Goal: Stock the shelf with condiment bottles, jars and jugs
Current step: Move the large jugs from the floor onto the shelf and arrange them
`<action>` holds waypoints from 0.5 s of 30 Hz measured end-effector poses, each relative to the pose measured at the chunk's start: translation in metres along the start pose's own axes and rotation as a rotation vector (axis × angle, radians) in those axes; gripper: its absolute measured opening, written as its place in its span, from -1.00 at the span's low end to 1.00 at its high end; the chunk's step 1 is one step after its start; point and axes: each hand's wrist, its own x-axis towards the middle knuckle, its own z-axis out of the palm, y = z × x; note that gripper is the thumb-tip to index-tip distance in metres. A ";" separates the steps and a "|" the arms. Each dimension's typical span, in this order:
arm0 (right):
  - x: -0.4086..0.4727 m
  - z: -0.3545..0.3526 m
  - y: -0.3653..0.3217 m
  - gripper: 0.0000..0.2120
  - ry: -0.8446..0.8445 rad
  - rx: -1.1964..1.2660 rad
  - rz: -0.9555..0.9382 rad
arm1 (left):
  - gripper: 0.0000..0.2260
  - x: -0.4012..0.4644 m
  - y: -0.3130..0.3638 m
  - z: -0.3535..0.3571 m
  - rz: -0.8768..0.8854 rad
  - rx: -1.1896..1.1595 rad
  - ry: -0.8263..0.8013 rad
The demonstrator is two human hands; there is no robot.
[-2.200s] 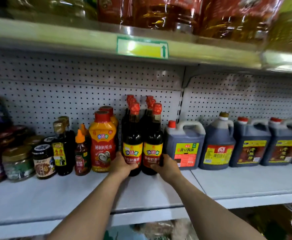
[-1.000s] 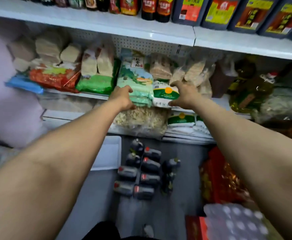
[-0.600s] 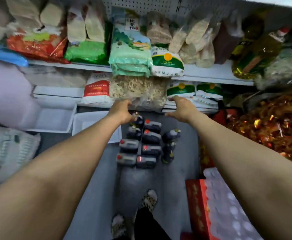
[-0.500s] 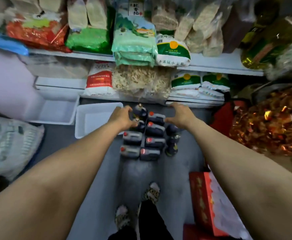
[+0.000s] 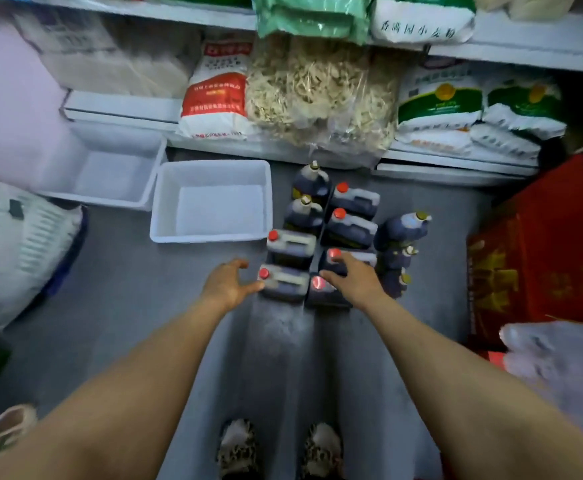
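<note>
I am looking straight down at a cluster of dark soy-sauce jugs standing upright on the grey floor (image 5: 144, 306) in front of a low shelf (image 5: 456, 161). Nearest me are two red-capped jugs side by side: the left front jug (image 5: 284, 284) and the right front jug (image 5: 321, 292). Each jug's long axis is running left to right across my view, cap at the left end and moulded handle stretching to the right.

My left hand (image 5: 226, 285) is hanging just left of the left front jug, fingers (image 5: 252, 289) spread and loosely curved, tips at or almost at the jug's cap end; I am not gripping anything. My right hand (image 5: 355, 282) is lying over the right front jug, its outstretched fingers reaching on above the jug behind it (image 5: 347, 259). I cannot tell whether these fingers are closing on a handle, since the hand is covering it. The right hand is the nearer to a hold.

Behind these are more red-capped jugs (image 5: 352, 202) and rounder yellow-capped bottles (image 5: 309, 183), with three further bottles (image 5: 402, 228) at the right. A white empty bin (image 5: 212, 202) is sitting to the left of the cluster. Labels are facing away, and motion blur is softening the hands. The condiment shelf itself is out of view above.
</note>
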 end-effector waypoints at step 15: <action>0.195 0.175 0.118 -0.44 0.164 -0.460 -0.245 | -0.34 0.237 -0.130 0.184 0.227 -0.459 -0.028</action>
